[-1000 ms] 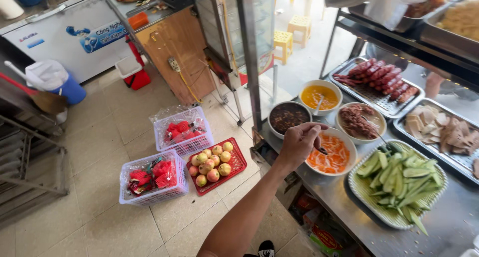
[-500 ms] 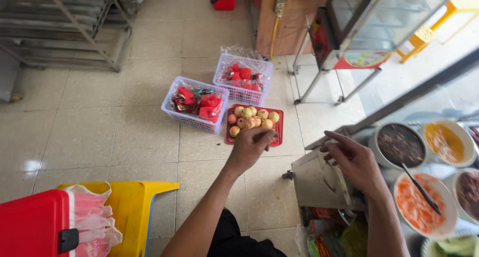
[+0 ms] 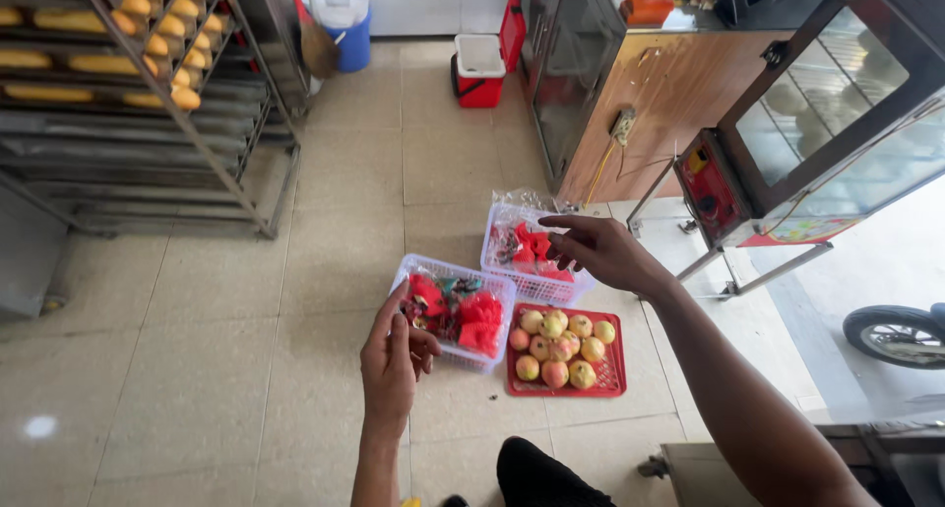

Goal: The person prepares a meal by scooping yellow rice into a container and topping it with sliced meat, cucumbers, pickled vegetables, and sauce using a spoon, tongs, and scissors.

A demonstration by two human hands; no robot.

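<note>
My left hand (image 3: 392, 363) hangs above the floor with its fingers loosely apart, nothing in it, just left of a clear plastic basket (image 3: 433, 268) holding red packets. My right hand (image 3: 600, 250) is stretched forward, fingers spread and empty, over the near edge of a second clear basket (image 3: 504, 221) of red packets. On the tiled floor in front of both baskets lies a red tray (image 3: 612, 382) filled with several yellow-red apples (image 3: 557, 347).
A metal rack (image 3: 128, 84) with bread loaves stands at the left. A red cool box (image 3: 478, 69) and a blue bin (image 3: 346, 34) stand at the back. A wooden counter (image 3: 650, 94) and glass display cart (image 3: 817, 123) are on the right, with a wheel (image 3: 896, 335) beyond.
The view has swung from the food counter down to the floor. My right hand has left the counter and reached over the far basket; my left hand has drawn back beside the near basket.
</note>
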